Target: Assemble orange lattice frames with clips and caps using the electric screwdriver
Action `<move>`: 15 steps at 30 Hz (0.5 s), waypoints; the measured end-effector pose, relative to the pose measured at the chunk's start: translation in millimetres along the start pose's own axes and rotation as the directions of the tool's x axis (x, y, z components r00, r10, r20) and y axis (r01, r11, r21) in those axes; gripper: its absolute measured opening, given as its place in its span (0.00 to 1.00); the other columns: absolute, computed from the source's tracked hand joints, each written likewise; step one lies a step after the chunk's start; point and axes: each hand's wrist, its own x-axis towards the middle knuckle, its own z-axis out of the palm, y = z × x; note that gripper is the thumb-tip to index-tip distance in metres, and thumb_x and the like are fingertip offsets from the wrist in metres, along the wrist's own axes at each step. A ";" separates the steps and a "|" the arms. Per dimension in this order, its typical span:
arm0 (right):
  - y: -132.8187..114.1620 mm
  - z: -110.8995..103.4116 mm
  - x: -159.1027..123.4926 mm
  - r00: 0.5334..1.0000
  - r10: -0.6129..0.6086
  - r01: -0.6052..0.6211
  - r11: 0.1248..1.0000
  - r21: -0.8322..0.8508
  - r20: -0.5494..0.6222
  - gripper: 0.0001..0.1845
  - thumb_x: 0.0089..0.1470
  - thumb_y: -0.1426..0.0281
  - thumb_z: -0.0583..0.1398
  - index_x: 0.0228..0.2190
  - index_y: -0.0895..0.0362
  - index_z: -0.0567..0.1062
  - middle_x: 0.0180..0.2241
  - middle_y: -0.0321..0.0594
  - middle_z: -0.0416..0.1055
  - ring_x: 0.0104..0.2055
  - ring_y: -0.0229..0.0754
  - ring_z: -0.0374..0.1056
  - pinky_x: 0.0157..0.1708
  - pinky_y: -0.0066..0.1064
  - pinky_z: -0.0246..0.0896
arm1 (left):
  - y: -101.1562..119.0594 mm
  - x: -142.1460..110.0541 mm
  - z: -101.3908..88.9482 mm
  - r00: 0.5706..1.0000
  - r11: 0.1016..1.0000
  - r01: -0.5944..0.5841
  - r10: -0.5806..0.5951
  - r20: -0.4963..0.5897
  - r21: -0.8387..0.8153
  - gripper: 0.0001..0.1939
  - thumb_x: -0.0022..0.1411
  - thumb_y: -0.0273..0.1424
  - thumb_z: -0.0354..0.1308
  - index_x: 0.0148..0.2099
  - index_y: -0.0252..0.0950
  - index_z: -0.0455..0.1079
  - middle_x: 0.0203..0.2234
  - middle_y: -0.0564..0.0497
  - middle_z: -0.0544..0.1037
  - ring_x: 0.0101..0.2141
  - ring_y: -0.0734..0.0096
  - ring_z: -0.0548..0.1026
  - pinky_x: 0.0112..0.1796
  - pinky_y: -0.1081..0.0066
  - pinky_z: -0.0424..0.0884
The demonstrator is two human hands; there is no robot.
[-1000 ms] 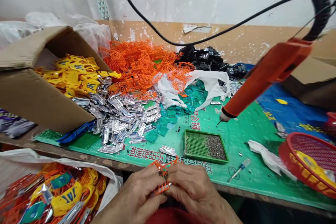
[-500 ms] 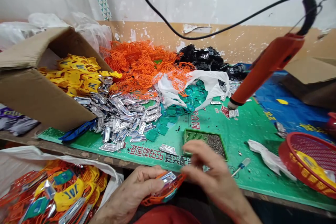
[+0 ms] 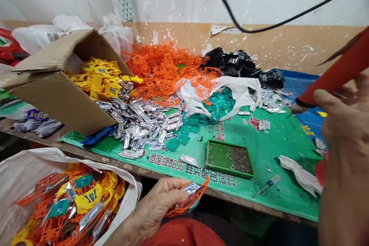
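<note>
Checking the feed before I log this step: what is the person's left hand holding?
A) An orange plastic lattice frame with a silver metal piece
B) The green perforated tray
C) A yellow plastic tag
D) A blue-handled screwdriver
A: the left hand grips an orange plastic lattice frame with a shiny silver metal piece on it.
</note>
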 end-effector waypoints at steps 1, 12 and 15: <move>0.1 5.3 3.1 1.000 -0.025 0.025 1.000 -0.001 0.007 0.26 0.37 0.79 0.69 0.40 0.47 0.75 0.35 0.32 0.74 0.36 0.33 0.71 0.34 0.27 0.63 | -0.3 -0.2 0.1 1.000 1.000 0.006 -0.005 0.009 -0.012 0.14 0.50 0.33 0.63 0.39 0.32 0.80 0.25 0.50 0.79 0.24 0.75 0.69 0.29 0.74 0.60; 13.8 72.3 0.8 0.975 0.016 -0.042 0.993 0.111 0.220 0.19 0.34 0.78 0.69 0.32 0.58 0.74 0.32 0.34 0.72 0.32 0.34 0.67 0.35 0.30 0.64 | -2.4 -2.5 5.8 1.000 0.996 -0.011 0.008 -0.028 -0.084 0.17 0.47 0.39 0.69 0.37 0.32 0.79 0.28 0.48 0.81 0.27 0.72 0.73 0.31 0.74 0.64; -5.8 84.4 -9.1 0.947 0.072 -0.136 0.973 0.188 0.314 0.22 0.33 0.79 0.68 0.34 0.58 0.71 0.31 0.30 0.70 0.30 0.32 0.67 0.34 0.32 0.67 | -3.2 -3.4 3.6 0.998 0.996 0.000 -0.005 -0.055 -0.089 0.18 0.46 0.39 0.70 0.36 0.32 0.79 0.27 0.48 0.80 0.27 0.71 0.73 0.32 0.73 0.65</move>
